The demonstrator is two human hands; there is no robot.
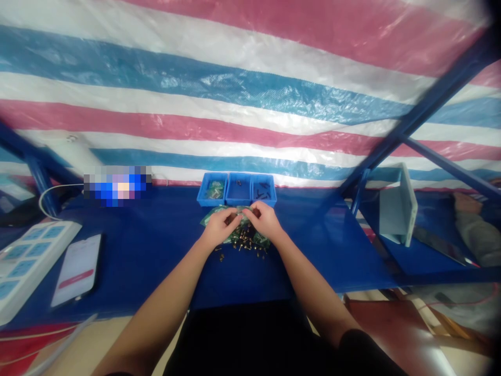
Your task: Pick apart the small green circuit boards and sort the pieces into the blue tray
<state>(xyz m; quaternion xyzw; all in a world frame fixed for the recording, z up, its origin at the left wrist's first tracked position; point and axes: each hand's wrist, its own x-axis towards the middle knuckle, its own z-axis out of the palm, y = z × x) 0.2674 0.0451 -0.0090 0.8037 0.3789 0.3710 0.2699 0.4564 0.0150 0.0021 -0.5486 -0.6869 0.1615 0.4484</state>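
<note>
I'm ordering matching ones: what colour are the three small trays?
The trays are blue, clearest in the head view.

Bench top [152,245] is lying open between the phone [77,270] and the left hand [216,227], and from the right hand [266,222] toward the right edge. Along the far edge, bins [239,202] are barring passage, the sheet [235,112] rising behind; pieces [245,240] are cluttering the space between the hands. The power strip [33,265] is crowding the left edge, a post [359,193] the far right corner.
</note>
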